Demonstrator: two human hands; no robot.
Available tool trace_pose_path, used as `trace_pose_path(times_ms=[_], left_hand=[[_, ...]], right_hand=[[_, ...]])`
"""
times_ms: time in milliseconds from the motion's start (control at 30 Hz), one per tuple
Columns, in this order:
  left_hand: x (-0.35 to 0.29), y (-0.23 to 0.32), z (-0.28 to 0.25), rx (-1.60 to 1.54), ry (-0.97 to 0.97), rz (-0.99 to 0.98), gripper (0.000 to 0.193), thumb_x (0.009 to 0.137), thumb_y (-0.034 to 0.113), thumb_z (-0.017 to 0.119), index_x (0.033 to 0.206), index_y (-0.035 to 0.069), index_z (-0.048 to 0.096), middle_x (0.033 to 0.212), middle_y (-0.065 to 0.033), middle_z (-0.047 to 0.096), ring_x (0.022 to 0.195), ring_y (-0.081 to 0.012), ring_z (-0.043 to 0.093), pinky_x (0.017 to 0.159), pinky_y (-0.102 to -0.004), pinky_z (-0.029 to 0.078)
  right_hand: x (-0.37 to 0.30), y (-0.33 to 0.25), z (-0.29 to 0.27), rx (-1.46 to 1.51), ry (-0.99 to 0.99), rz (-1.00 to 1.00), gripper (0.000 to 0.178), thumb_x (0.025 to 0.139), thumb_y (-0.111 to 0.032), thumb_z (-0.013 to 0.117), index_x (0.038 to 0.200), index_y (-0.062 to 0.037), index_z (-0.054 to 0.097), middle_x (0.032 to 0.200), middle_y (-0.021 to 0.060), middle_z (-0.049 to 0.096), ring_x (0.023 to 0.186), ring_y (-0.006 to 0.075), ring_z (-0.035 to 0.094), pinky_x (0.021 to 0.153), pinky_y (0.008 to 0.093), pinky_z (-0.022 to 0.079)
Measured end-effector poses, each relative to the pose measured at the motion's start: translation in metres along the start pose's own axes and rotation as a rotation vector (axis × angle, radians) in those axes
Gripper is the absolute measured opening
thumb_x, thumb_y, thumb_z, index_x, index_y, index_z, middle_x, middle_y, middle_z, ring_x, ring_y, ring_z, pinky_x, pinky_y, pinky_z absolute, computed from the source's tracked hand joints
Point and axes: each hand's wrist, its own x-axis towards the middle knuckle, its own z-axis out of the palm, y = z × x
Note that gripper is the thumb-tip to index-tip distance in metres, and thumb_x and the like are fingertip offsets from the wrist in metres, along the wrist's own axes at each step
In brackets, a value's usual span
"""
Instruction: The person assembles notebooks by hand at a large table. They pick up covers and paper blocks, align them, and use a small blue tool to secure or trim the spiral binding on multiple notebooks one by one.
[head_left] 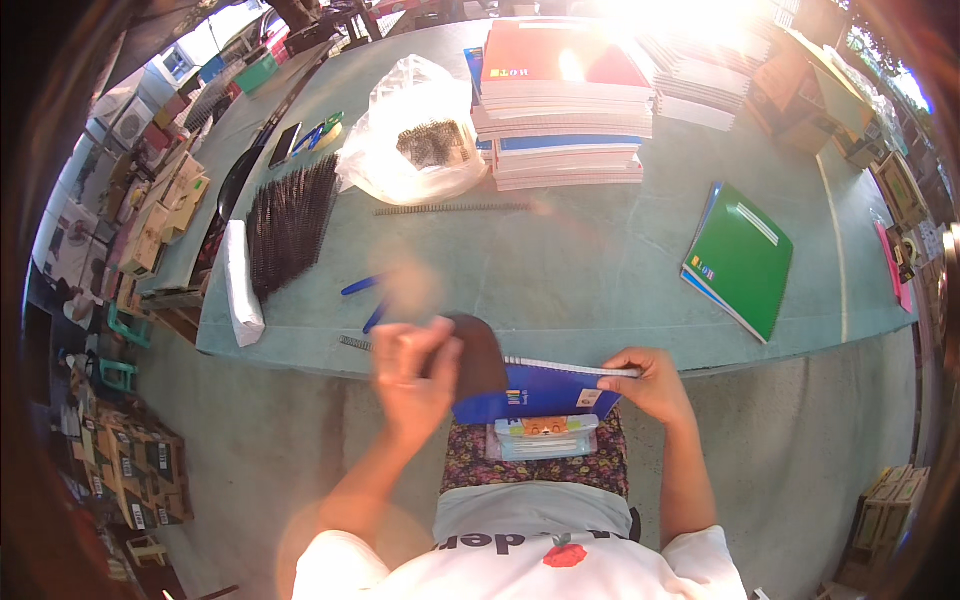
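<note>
While left hand curls, right hand pinches notebook.

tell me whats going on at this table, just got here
A person's right hand grips a blue notebook by its right end, at the near edge of the table. The left hand, fingers curled, is right by a dark rounded piece at the notebook's other end; blur hides whether it holds it. A green notebook lies off to the right, black coils to the left, and a stack of notebooks stands farther back.
</note>
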Motion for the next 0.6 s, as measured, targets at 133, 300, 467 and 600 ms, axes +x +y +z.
trace_pose_path(times_ms=[133, 300, 467, 600], left_hand=[[-0.018, -0.002, 0.008, -0.107, -0.447, -0.009, 0.025, 0.068, 0.001, 0.069, 0.091, 0.007, 0.065, 0.082, -0.0085, 0.055, 0.070, -0.0226, 0.055, 0.062, -0.0306, 0.045], [-0.013, 0.001, 0.013, -0.054, -0.494, 0.081, 0.028, 0.068, 0.003, 0.070, 0.095, 0.011, 0.066, 0.085, -0.0089, 0.056, 0.072, -0.0221, 0.057, 0.063, -0.0339, 0.048], [0.013, 0.022, 0.012, -0.077, -0.085, -0.026, 0.027, 0.067, 0.003, 0.070, 0.093, 0.011, 0.067, 0.084, -0.0096, 0.056, 0.075, -0.0237, 0.058, 0.064, -0.0339, 0.048], [-0.020, 0.017, 0.029, -0.150, -0.735, 0.085, 0.020, 0.067, 0.001, 0.069, 0.086, 0.006, 0.067, 0.082, -0.0077, 0.061, 0.078, -0.0221, 0.057, 0.065, -0.0297, 0.045]], right_hand=[[-0.001, 0.012, 0.009, 0.416, 0.083, 0.055, 0.016, 0.071, -0.001, 0.072, 0.086, 0.0020, 0.067, 0.082, 0.0071, 0.067, 0.074, 0.0126, 0.061, 0.069, 0.0253, 0.048], [-0.002, 0.019, 0.019, 0.496, 0.096, 0.054, 0.019, 0.072, 0.001, 0.071, 0.090, 0.0022, 0.067, 0.085, 0.0097, 0.067, 0.078, 0.0131, 0.061, 0.072, 0.0261, 0.049], [-0.004, 0.021, 0.019, 0.600, 0.096, 0.059, 0.019, 0.073, -0.001, 0.071, 0.091, 0.0032, 0.066, 0.087, 0.0109, 0.067, 0.077, 0.0141, 0.062, 0.072, 0.0263, 0.050], [-0.002, 0.023, 0.023, 0.579, 0.108, 0.055, 0.019, 0.074, -0.003, 0.071, 0.091, 0.0028, 0.065, 0.086, 0.0098, 0.067, 0.076, 0.0129, 0.062, 0.071, 0.0255, 0.050]])
